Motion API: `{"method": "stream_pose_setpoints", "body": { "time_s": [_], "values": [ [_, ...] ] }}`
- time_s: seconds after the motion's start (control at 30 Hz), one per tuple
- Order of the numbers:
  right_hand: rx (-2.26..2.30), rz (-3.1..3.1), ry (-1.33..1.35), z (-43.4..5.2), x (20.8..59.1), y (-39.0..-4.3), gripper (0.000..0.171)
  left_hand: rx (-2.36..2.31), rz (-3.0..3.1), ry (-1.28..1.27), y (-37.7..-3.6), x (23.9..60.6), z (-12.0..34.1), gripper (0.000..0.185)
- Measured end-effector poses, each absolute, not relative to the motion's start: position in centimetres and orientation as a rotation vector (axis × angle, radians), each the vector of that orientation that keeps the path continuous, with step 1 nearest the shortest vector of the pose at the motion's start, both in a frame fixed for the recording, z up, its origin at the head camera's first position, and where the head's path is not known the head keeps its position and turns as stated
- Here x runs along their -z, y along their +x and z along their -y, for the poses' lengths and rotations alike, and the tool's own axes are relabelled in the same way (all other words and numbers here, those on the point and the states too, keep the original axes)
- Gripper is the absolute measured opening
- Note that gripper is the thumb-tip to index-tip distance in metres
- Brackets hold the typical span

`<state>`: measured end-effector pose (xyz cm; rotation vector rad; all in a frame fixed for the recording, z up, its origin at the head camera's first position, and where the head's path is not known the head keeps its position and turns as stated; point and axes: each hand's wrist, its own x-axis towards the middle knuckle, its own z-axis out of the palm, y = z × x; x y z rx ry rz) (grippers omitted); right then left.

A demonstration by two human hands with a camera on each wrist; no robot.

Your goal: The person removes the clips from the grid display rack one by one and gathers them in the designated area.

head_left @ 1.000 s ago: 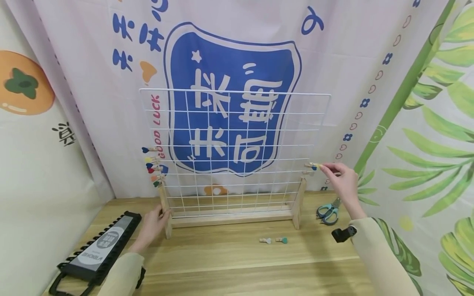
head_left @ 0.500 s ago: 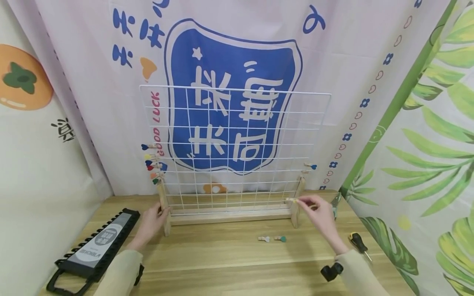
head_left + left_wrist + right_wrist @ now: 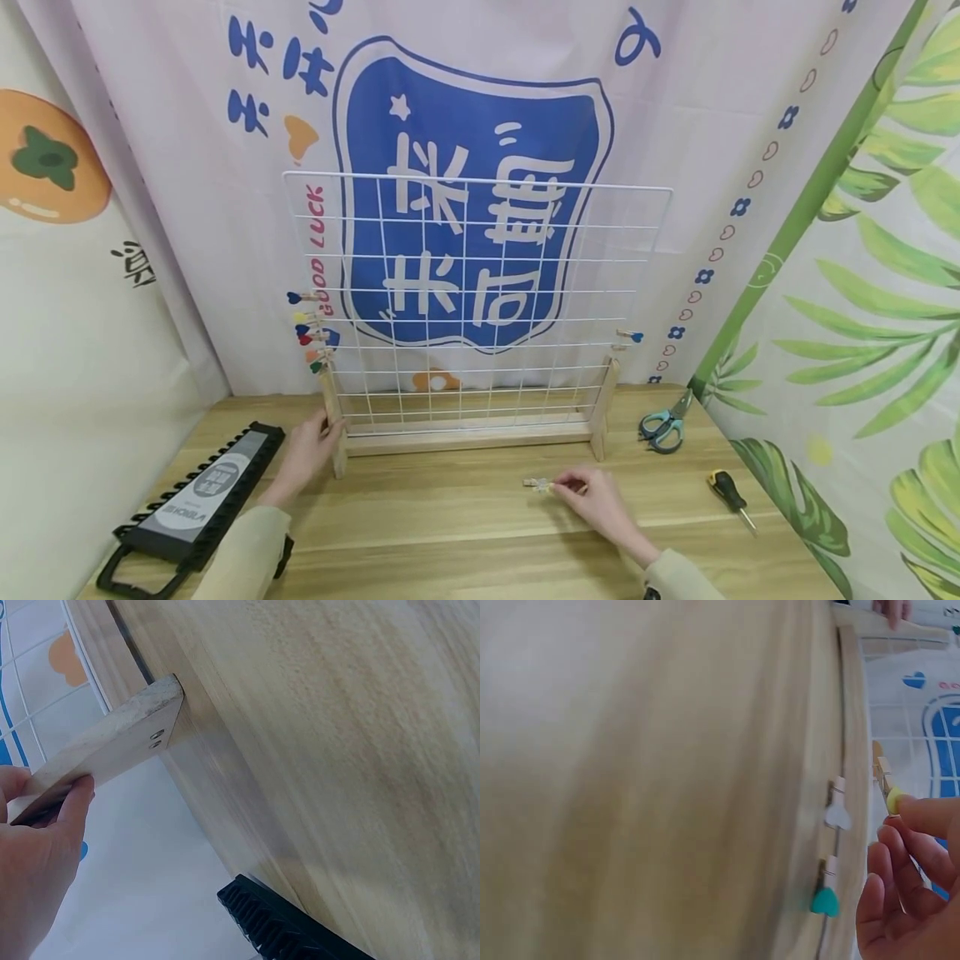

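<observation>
Yellow clip (image 3: 886,781) is pointing lengthwise L from your R hand (image 3: 597,500), fingers pinching one end; white clip (image 3: 838,810) is lying nearer R, L hand (image 3: 303,450) gripping rack leg (image 3: 112,742).

Long, pale cream sleeves (image 3: 243,546), small black wrist-worn devices (image 3: 283,557).

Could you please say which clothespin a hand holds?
The yellow-heart clothespin, pinched by the right hand; the white one and teal one lie on the table.
</observation>
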<state>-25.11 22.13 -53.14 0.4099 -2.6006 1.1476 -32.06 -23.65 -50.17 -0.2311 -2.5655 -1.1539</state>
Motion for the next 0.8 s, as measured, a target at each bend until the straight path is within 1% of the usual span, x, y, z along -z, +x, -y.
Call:
{"method": "stream_pose_setpoints", "body": {
  "time_s": [0.27, 0.8],
  "values": [
    [-1.082, 2.666, 0.482, -21.4, 54.4, -24.9, 0.005, 1.121, 2.564, -0.229, -32.1, 50.2, 23.8, 0.014],
    [-1.016, 2.747, 0.492, -21.3, 54.4, -25.0, 0.005, 1.108, 2.53, -0.253, -32.0, 50.3, 23.6, 0.014]
  ]
}}
